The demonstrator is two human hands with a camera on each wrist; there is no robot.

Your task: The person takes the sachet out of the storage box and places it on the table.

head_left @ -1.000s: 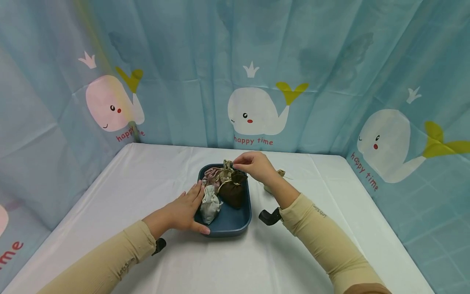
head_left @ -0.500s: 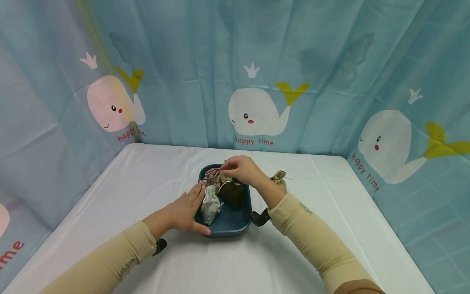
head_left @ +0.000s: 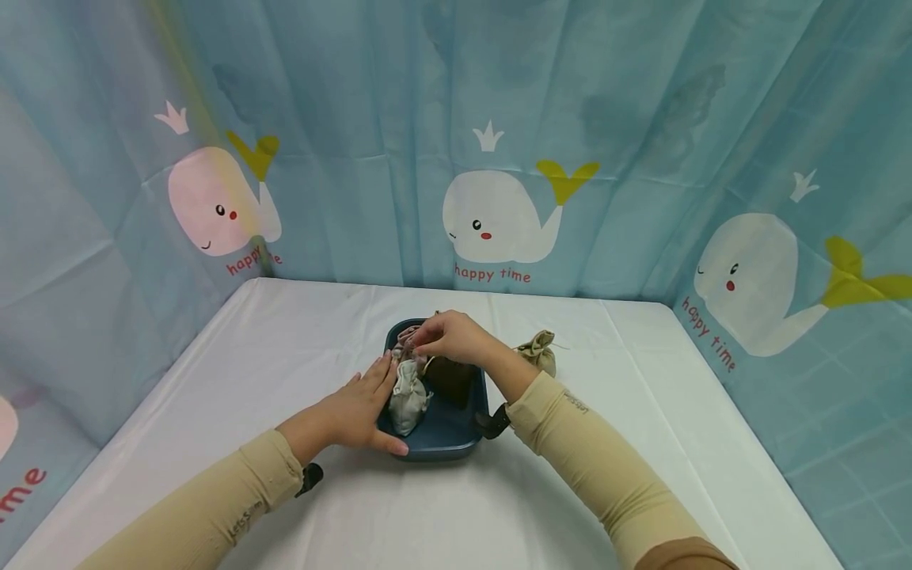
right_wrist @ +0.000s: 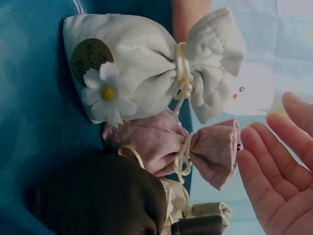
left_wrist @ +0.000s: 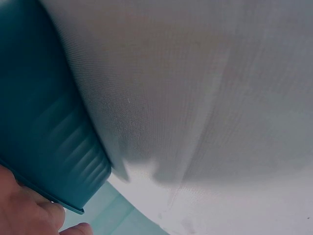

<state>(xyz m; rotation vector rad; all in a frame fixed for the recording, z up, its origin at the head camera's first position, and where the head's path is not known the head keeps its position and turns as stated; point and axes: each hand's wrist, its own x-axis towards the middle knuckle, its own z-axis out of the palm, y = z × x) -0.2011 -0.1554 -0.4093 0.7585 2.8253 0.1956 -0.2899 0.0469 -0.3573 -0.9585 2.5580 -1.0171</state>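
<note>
A blue tray holds several small drawstring pouches. My left hand rests along the tray's left side with its fingers straight. My right hand hovers over the far part of the tray. In the right wrist view, its loosely extended fingertips are right at the gathered top of the pink pouch. Beside that lies a pale grey-green pouch with a daisy and a round label. The dark brown pouch lies on the other side, partly covering a beige one.
Right of the tray, an olive-green pouch stands on the white-covered table. A blue curtain printed with whales surrounds the table at the back and sides.
My right hand has moved left across the tray, from the beige and brown pouches to the pink one. The olive-green pouch on the table has come into fuller view. My left hand stays put.
</note>
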